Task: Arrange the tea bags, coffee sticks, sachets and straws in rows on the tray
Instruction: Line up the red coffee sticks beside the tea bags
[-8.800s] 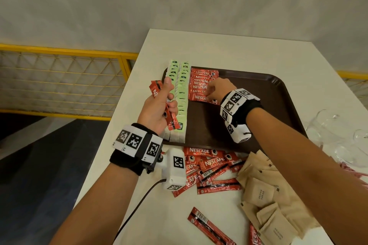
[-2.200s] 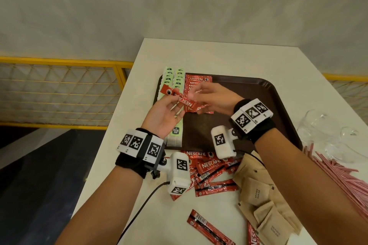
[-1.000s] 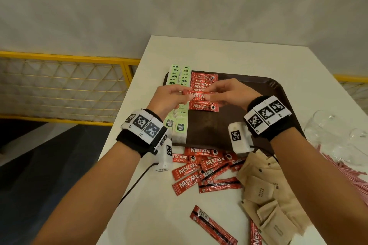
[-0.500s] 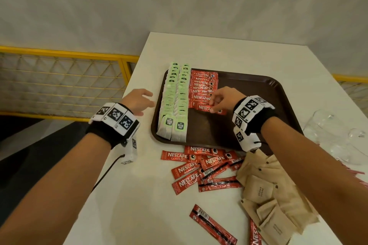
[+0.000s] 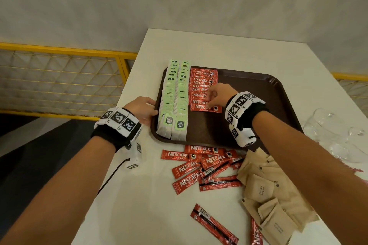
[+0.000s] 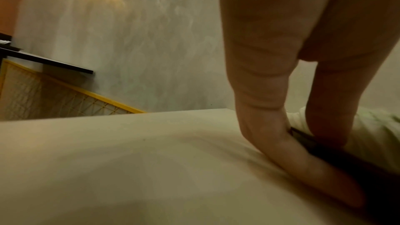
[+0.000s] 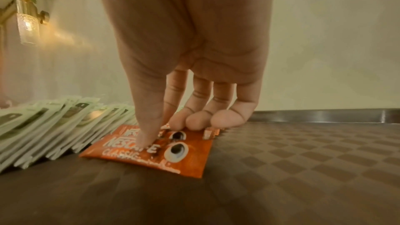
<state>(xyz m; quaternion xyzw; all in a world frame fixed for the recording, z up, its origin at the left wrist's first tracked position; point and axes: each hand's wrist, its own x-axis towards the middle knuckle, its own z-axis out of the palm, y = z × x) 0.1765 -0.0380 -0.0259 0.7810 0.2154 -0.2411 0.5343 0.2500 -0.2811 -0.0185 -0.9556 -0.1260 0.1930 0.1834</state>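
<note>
A brown tray point(image 5: 249, 105) carries two rows of green tea bags point(image 5: 175, 101) and one row of red coffee sticks point(image 5: 201, 85) beside them. My right hand point(image 5: 217, 93) is on the near end of that row. In the right wrist view its thumb and fingertips point(image 7: 194, 121) press down on the nearest stick point(image 7: 190, 165) and the ones behind it. My left hand point(image 5: 143, 109) rests at the tray's left rim. In the left wrist view the thumb lies along the table against the rim point(image 6: 368, 177) and a finger touches its top, by the tea bags point(image 6: 372, 134).
Loose coffee sticks point(image 5: 201, 167) lie on the white table in front of the tray, with a heap of brown sugar sachets point(image 5: 268, 195) to their right. Clear glasses point(image 5: 328, 127) stand at the right. The table's left edge drops off beside a yellow railing point(image 5: 123, 65).
A second ago both hands held a coffee stick over the row. The stick now lies in the row under my right hand, and my left hand has moved out to the tray's left rim.
</note>
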